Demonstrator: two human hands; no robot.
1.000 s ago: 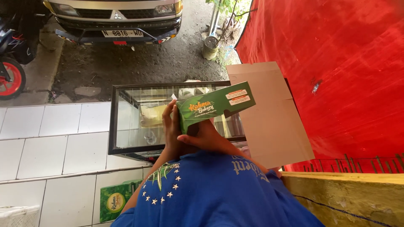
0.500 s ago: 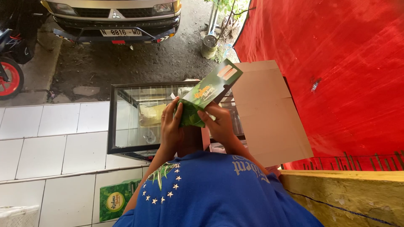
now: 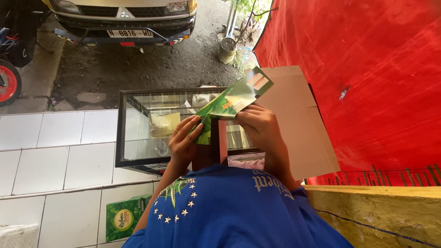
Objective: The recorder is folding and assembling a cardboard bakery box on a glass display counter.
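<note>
I hold a flat green carton (image 3: 228, 103) with both hands above a glass display case (image 3: 138, 131). My left hand (image 3: 183, 142) grips its lower left end with fingers curled over the edge. The carton's right side rests in my right hand (image 3: 258, 127), thumb on top. It is tilted, with its far end with pale label patches pointing up to the right. My blue shirt (image 3: 229, 211) fills the lower middle of the view.
A brown cardboard sheet (image 3: 301, 124) leans beside the case against a red tarp (image 3: 367, 82). White tiles (image 3: 50, 156) lie to the left, with another green box (image 3: 121, 218) on them. A parked car (image 3: 124, 18), a motorcycle wheel (image 3: 8, 82) and a yellowish wooden ledge (image 3: 381, 211) border the area.
The carton has turned from lying flat and level to tilted up to the right and partly opened. My right hand shifted from under it to its right side.
</note>
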